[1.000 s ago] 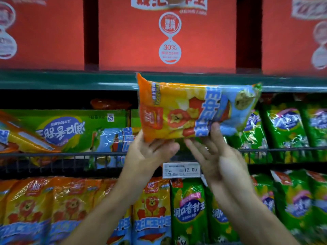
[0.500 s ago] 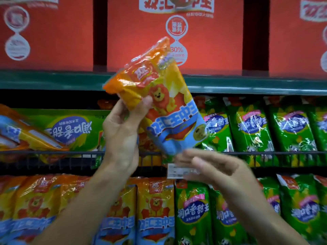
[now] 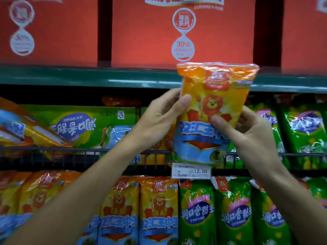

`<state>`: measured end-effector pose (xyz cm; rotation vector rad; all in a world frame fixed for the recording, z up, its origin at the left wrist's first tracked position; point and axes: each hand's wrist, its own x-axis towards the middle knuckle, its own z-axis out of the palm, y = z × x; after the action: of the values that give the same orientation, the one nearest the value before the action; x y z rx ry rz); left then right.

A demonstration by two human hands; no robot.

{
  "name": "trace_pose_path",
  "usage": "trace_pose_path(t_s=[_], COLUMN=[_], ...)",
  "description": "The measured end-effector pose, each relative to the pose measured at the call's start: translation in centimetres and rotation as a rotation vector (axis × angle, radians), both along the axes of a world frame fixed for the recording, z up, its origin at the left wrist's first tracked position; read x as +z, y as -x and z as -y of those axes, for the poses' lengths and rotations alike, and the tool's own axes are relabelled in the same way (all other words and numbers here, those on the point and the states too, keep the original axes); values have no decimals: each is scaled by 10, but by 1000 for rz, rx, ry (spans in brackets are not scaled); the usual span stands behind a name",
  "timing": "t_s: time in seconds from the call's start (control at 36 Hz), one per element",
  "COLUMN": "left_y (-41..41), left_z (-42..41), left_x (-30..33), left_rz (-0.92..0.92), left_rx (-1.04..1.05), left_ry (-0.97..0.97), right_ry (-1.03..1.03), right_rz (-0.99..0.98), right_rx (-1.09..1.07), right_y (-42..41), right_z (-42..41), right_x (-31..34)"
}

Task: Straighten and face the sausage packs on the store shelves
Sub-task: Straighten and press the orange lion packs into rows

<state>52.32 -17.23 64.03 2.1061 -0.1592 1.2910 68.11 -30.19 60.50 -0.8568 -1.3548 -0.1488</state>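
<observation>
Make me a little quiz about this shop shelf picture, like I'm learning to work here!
1. True or false: both hands hold the orange lion pack.
2. Which colour are the packs under the price tag: A green, B purple, C white?
3. Fill in: the held pack is ____, lion facing us.

Key: 1 true, the left hand and right hand both grip it. 2 A. 3 upright.

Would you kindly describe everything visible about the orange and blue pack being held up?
The orange and blue pack is a glossy, crinkled plastic pouch, orange above with a lion cartoon, blue below with white lettering. It is upright, front facing the camera, held in front of the middle shelf. The left hand grips its left edge, the right hand its right edge, thumbs on the front.
</observation>
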Motion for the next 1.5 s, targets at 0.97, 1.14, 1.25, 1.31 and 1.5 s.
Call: trace_pose_path(t_s=[0.97, 1.14, 1.25, 1.31, 1.5], left_y=[24, 17, 15, 16, 15], left_z=[-47, -48, -58, -57, -59], left_x=[-23, -26, -29, -28, -32], left_rz=[-324, -236, -221, -242, -460], left_rx=[324, 274, 296, 305, 387], left_ry=[40, 27, 24, 1, -132], right_ry=[-68, 83, 170, 232, 440], right_rz=[0, 26, 69, 125, 224], right_rx=[21, 33, 10, -10, -102], right_y=[-14, -20, -23, -24, -30], right_z=[-49, -50, -47, -45, -49], right_x=[14, 7, 13, 16, 9])
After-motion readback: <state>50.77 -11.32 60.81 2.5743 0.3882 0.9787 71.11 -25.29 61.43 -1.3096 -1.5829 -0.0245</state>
